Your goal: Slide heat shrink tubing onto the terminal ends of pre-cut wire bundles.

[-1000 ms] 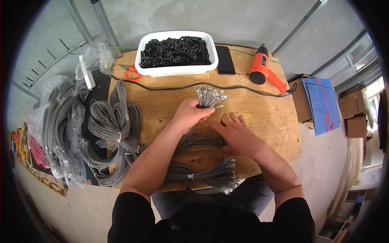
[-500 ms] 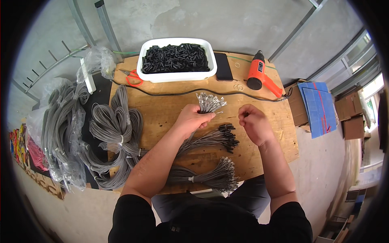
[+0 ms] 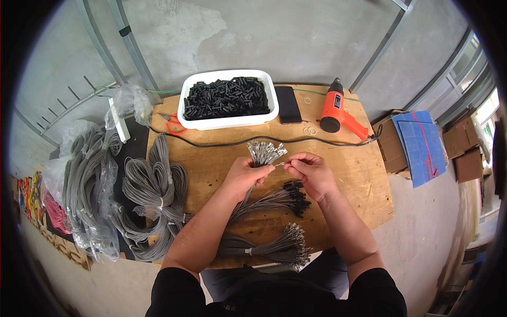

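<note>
My left hand is closed round a bundle of grey wires, whose silvery metal terminals fan out above the fist. One terminal sticks out sideways from the thumb. At its tip are the pinched fingers of my right hand; what they hold is too small and covered to make out. Below my hands, a wire bundle with black sleeves on its ends lies on the wooden table. Nearer me rests another tied grey bundle with bare metal ends.
Behind my hands stands a white tub of short black tubes. An orange heat gun, a black phone and red-handled pliers lie beside it. A black cord crosses the table. Coiled grey wires fill the left.
My right hand has moved left to the terminal by my left thumb, its fingers now in a pinch. The whole view has shifted slightly, with the table lower in the picture.
</note>
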A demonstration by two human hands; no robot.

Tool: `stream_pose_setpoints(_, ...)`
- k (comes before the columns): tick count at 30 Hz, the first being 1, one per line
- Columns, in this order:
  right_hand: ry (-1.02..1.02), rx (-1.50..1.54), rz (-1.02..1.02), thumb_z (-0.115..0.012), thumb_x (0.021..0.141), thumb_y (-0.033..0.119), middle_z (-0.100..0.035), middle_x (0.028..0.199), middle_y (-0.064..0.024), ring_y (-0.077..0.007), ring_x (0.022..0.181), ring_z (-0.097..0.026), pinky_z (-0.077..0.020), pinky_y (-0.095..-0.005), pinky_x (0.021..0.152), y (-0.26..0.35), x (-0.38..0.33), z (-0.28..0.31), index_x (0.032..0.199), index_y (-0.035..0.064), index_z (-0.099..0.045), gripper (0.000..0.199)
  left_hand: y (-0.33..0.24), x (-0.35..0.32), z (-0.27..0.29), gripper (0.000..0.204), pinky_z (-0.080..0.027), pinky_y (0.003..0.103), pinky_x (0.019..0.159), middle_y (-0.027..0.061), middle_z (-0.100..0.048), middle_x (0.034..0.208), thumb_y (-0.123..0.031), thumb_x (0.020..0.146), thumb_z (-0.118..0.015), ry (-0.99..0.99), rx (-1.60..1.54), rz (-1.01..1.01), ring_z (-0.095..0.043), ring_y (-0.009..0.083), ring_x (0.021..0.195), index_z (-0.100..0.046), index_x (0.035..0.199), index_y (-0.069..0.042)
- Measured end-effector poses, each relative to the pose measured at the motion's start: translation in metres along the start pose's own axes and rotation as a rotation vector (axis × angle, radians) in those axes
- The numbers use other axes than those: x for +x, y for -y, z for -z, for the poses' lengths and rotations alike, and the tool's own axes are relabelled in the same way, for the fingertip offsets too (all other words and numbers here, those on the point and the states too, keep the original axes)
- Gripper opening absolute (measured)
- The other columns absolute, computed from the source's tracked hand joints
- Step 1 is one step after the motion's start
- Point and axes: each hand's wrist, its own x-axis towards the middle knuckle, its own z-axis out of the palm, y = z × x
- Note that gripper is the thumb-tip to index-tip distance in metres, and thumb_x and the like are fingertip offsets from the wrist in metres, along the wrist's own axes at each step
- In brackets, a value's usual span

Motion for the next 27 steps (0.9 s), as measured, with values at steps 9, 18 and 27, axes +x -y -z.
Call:
stream_pose_setpoints(9, 0.119, -0.37, 0.022, -0.067, 0.093, 0.002, -0.071, 0.094, -0.0096, -0.0144, 0.077, -0.069, -0.0581, -0.0247, 0.069, 0.002, 0.01, -0.013, 0.106, -0.0047, -0.068, 0.015, 0.001, -0.001, 0.001, 0.013, -0.046, 0.024, 0.061, 0.0025, -0.066, 0.079, -0.011, 0.088, -0.074, -0.019, -0.016, 0.04, -0.058, 0.0093, 0.067, -0.069, 0.095, -0.001)
stream_pose_setpoints(18, 0.09, -0.208, -0.095, -0.068, 0.093, 0.002, -0.071, 0.089, -0.01, -0.0155, 0.07, -0.069, -0.0573, -0.0235, 0.063, -0.003, 0.021, 0.0, 0.106, -0.003, -0.067, 0.015, 0.012, 0.007, 0.004, 0.015, -0.047, 0.023, 0.06, 0.0012, -0.065, 0.077, -0.013, 0.088, -0.075, 0.02, 0.153, -0.047, -0.058, 0.0076, 0.067, -0.069, 0.093, 0.001)
stream_pose_setpoints(27, 0.034, 0.275, -0.075, -0.059, 0.098, 0.004, -0.069, 0.103, -0.0138, -0.0205, 0.093, -0.069, -0.0582, -0.0222, 0.081, 0.002, 0.031, 0.015, 0.112, -0.004, -0.061, 0.016, 0.004, 0.006, 0.003, 0.008, -0.046, 0.026, 0.058, 0.0034, -0.063, 0.075, -0.006, 0.088, -0.071, -0.031, -0.023, 0.043, -0.056, 0.0103, 0.063, -0.067, 0.092, 0.001)
